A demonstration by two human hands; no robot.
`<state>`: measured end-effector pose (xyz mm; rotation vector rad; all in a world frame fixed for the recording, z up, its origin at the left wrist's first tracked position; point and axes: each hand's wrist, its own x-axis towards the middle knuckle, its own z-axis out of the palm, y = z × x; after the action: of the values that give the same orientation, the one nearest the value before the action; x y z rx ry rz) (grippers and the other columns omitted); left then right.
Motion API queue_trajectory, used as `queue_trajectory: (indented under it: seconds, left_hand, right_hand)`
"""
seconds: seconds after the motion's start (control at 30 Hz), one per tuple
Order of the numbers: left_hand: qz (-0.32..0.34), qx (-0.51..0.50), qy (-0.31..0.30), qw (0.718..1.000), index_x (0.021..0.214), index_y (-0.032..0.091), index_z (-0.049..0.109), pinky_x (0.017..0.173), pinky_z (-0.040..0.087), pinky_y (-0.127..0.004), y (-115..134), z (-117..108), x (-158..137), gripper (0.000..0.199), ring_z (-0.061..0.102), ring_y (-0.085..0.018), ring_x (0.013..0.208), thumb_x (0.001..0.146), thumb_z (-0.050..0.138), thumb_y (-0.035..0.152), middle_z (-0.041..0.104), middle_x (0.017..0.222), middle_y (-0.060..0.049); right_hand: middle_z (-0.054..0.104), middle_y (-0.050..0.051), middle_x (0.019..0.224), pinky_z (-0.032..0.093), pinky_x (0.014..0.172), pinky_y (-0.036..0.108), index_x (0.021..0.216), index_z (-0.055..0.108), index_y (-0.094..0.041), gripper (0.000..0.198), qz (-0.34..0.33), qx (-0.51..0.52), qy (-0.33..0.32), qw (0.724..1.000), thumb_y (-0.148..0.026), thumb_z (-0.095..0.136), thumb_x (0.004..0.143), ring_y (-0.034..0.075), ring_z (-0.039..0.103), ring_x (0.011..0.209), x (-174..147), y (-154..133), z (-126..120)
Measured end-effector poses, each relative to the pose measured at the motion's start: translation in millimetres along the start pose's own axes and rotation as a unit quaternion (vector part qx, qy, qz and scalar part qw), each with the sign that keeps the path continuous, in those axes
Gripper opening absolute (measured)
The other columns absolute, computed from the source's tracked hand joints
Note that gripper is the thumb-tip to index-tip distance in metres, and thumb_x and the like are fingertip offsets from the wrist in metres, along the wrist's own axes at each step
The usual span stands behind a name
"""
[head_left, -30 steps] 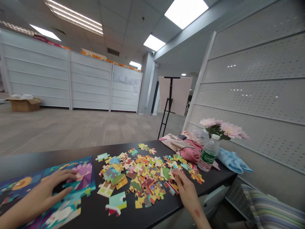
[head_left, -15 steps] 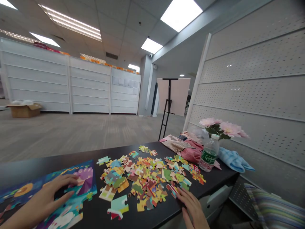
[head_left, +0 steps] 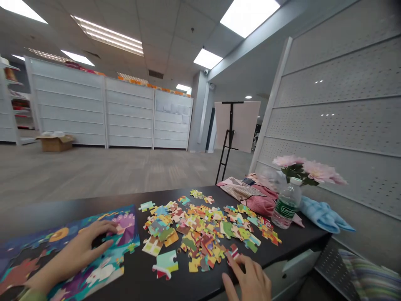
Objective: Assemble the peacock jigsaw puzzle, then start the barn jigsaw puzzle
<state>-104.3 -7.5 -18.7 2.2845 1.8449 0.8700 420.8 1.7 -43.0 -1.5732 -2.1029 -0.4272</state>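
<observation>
My left hand (head_left: 86, 248) lies with fingers stretched out on the partly joined jigsaw puzzle (head_left: 106, 261), a blue and purple picture with a white rabbit. At the table's near edge, my right hand (head_left: 252, 276) has its thumb and fingers apart. Its index fingertip touches or hovers by a red-and-white puzzle piece (head_left: 233, 251), which the fingers partly cover. Loose puzzle pieces (head_left: 200, 228) are heaped between the hands, mostly yellow, green and brown. One larger-looking piece (head_left: 166, 264), pale green with red and white, lies apart at the front of the heap.
On the black table (head_left: 138, 282), a plastic bottle (head_left: 286, 205) holding pink flowers (head_left: 316, 170) stands at the right. Pink cloth (head_left: 263, 202) and blue cloth (head_left: 324, 214) lie beside it. Behind are an easel (head_left: 231, 125) and a cardboard box (head_left: 57, 143). A striped cushion (head_left: 369, 274) is lower right.
The view has turned left, so everything appears shifted right. My right hand's index finger has moved left across the red-and-white piece, and its thumb is spread wider. My left hand stays on the puzzle.
</observation>
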Motion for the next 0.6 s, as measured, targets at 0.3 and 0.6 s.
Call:
queue_trajectory:
  seconds: [0.3, 0.6]
  left_hand:
    - [-0.001, 0.005, -0.002, 1.000, 0.109, 0.029, 0.073, 0.104, 0.051, -0.034, 12.7, -7.0, 2.0, 0.032, 0.064, -0.027, 0.120, 0.093, 0.057, 0.051, 0.070, 0.127, -0.004]
    - [-0.018, -0.001, -0.022, 1.000, 0.112, 0.027, 0.072, 0.106, 0.048, -0.036, 33.1, -19.4, 2.4, 0.031, 0.061, -0.027, 0.122, 0.094, 0.054, 0.045, 0.069, 0.127, -0.006]
  right_hand:
    - [0.057, 0.007, 0.148, 0.050, 0.105, 0.049, 0.146, 0.053, -0.032, 0.052, -0.179, 0.111, -0.093, 0.973, -0.044, 0.057, 0.095, 0.034, 0.053, 0.135, 47.8, -45.3, -12.3]
    - [0.071, 0.007, 0.122, 0.059, 0.092, 0.033, 0.123, 0.069, -0.028, 0.032, -0.101, 0.203, 0.002, 0.974, -0.038, 0.061, 0.093, 0.024, 0.069, 0.111, 48.4, -26.7, 0.1]
